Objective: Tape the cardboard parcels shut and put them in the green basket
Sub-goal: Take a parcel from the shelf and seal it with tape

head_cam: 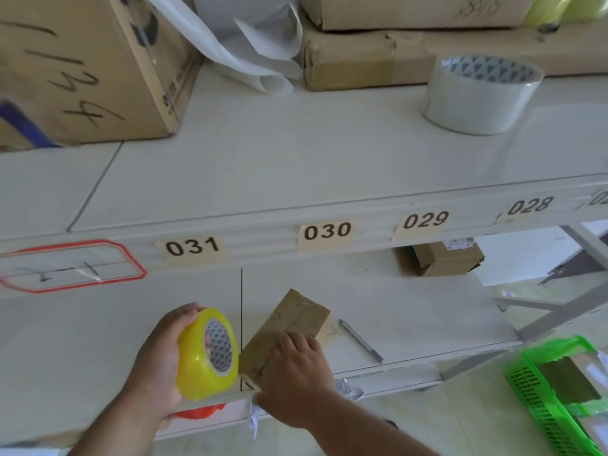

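Observation:
A small cardboard parcel (289,324) lies on the lower shelf (411,317) near its front edge. My right hand (296,380) rests on the parcel's near end, fingers curled over its top. My left hand (158,360) grips a yellow roll of tape (200,360) held right against the parcel's near left corner. The green basket (539,409) stands on the floor at the lower right, with a cardboard parcel (569,380) inside it.
A thin metal blade or pen (362,340) lies right of the parcel. Another small box (441,258) sits deeper on the lower shelf. The upper shelf holds a clear tape roll (477,97), large cartons (82,67) and white wrapping (250,44).

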`<state>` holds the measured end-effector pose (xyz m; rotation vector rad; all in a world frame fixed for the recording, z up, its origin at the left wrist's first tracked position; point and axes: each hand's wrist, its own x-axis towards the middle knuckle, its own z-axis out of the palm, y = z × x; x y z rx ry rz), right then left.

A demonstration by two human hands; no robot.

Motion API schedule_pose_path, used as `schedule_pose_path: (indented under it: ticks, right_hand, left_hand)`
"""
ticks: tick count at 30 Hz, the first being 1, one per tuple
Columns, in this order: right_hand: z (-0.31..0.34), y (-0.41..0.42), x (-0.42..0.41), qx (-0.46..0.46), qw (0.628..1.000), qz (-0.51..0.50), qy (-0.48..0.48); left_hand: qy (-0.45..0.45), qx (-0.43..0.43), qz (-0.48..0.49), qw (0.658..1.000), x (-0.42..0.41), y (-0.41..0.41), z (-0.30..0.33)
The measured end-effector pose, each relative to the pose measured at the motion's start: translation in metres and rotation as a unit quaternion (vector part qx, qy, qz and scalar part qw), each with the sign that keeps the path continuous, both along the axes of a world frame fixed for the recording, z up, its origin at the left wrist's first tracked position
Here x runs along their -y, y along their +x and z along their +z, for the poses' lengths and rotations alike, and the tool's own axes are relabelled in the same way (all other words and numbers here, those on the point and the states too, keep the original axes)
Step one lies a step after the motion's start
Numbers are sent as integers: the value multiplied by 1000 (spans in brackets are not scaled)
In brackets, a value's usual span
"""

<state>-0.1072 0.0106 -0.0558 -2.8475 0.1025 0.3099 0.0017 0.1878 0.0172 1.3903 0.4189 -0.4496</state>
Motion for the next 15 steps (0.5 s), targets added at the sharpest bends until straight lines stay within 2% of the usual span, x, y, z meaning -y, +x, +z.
schedule_pose_path:
  ticks: [4,7,10,12,13,15]
  right_hand:
    - [3,-5,23,-23,999,31,-27]
    - [14,-8,53,-79,994,68,-25]
    - [34,-11,62,-127,991,45,8]
    - [55,-14,54,-99,985,-62,126]
    - [65,-15,46,-69,962,-133,230]
    - [87,-15,23,-16,855,-243,458]
  left_hand:
    - [16,44,-15,999,-11,-7,12]
    - [30,76,-46,996,-4,-19,16]
    - [32,98,-90,991,11,-29,25]
    - [47,125,-105,985,23,-35,30]
    - [64,141,-112,982,29,-38,32]
    - [98,187,-140,967,38,-46,31]
